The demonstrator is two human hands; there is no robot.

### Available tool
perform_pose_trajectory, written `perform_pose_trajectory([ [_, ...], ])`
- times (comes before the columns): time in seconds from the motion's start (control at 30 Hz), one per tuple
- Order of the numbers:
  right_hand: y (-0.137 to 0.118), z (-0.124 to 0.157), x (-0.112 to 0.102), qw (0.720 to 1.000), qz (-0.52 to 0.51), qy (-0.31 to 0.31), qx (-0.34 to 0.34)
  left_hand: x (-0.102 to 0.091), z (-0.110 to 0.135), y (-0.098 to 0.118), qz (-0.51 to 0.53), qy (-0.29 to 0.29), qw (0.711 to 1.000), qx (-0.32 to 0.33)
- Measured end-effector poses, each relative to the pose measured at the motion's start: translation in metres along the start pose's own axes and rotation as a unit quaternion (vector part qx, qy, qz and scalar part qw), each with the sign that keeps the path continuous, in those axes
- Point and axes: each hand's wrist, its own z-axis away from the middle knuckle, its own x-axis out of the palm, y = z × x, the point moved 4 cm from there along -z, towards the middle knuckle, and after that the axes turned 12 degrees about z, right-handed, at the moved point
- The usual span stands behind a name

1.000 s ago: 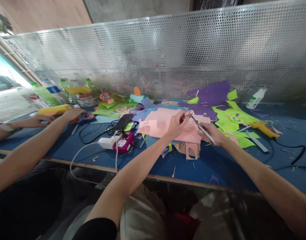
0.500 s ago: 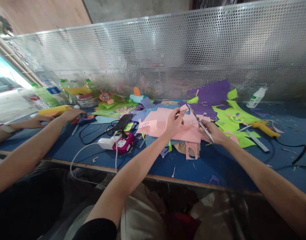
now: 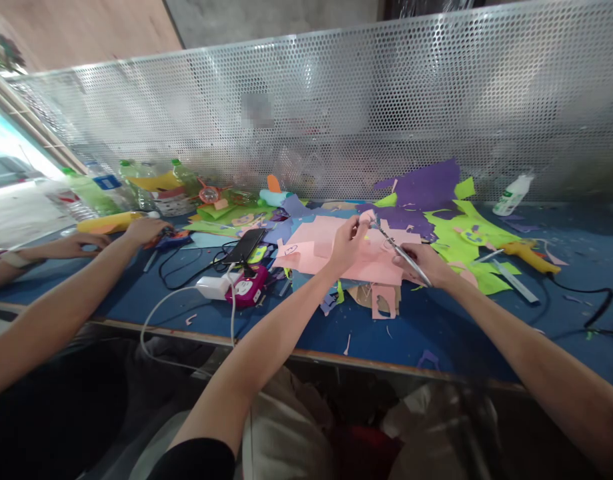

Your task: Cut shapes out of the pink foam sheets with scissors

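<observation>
My left hand pinches a small pink paper piece between thumb and fingertips, above a pile of pink sheets. In my right hand is a pair of silver scissors, the fingers closed around the handle part. The blades point up and left, and their tips meet the edge of the small piece. Beneath both hands lie the large pink sheets, one with a drawn mark near its left corner. A pink offcut with a hole cut in it lies at their front edge.
Purple paper and lime-green paper lie behind and right. A yellow glue gun, a cutter knife and a white bottle are farther right. Left are a phone, a magenta power block and another person's hands.
The scissor blades, spread apart before, have come together at the small pink piece. That piece has turned slightly in my left hand. My right hand has barely moved.
</observation>
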Motion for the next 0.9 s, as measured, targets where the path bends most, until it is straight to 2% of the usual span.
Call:
perform_pose_trajectory([
  [0.17,0.002,0.0,0.001,1.0,-0.001,-0.004,0.022,-0.002,-0.001,0.0,0.015,-0.01,1.0,-0.004],
  [0.43,-0.002,0.0,0.001,0.996,-0.077,-0.035,-0.015,-0.003,0.0,0.006,0.006,-0.06,0.998,-0.006],
  [0.53,-0.001,0.0,0.003,0.995,-0.087,-0.041,0.0,-0.001,0.0,0.003,-0.016,-0.08,0.997,-0.014],
  [0.63,0.005,0.0,0.006,0.993,-0.101,-0.046,0.035,-0.002,-0.001,0.001,-0.019,-0.071,0.997,-0.019],
  [0.73,0.009,-0.001,0.007,0.992,-0.111,-0.024,0.055,-0.002,-0.001,0.002,-0.01,-0.068,0.997,-0.02],
  [0.9,0.008,-0.001,0.004,0.995,-0.066,0.019,0.069,0.004,0.001,0.003,-0.031,-0.107,0.993,-0.025],
])
